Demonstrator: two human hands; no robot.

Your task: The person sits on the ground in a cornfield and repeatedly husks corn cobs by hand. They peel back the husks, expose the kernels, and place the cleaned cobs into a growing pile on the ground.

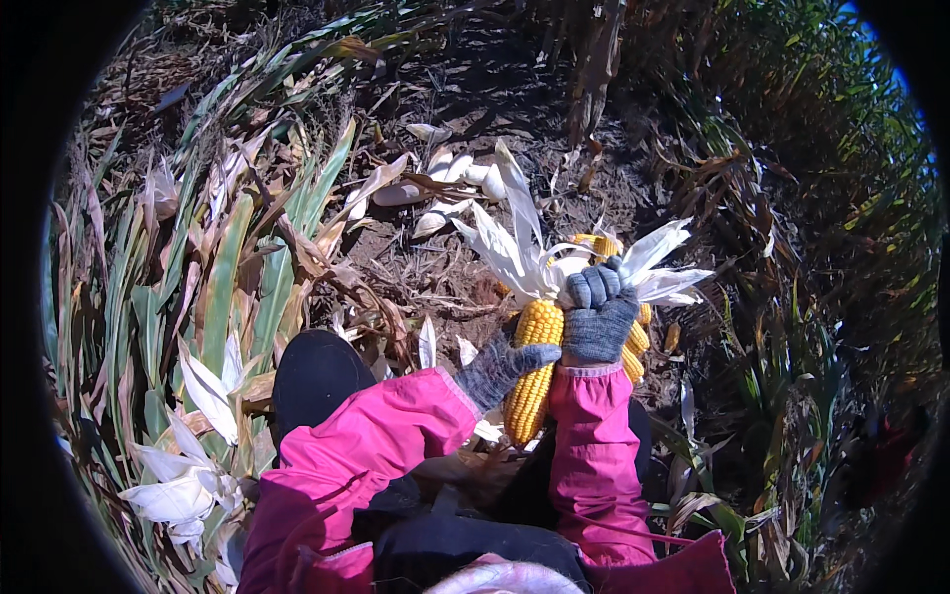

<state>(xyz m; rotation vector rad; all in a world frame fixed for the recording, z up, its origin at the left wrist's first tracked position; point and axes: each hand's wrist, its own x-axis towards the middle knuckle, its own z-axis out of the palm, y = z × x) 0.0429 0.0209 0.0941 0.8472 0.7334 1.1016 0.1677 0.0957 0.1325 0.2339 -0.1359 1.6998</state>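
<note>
A yellow ear of corn (528, 393) stands out before me, its husk (512, 256) peeled back and spread at the upper end. My left hand (501, 367), in a grey knit glove, is wrapped around the ear with the thumb across its kernels. My right hand (597, 312), gloved alike, is closed on the pale husk at the ear's upper end, and husk leaves (664, 263) stick out beyond its fist. Beneath and beside the right hand lie several husked yellow ears (634, 349), partly hidden by it.
Dry and green corn stalks and leaves (223, 289) cover the left side. Pale husks (438, 215) lie on brown soil (445, 260) ahead. Loose white husks (178, 490) lie at the lower left. Standing plants (853, 171) rise at the right. A dark shoe (319, 379) is beside my left sleeve.
</note>
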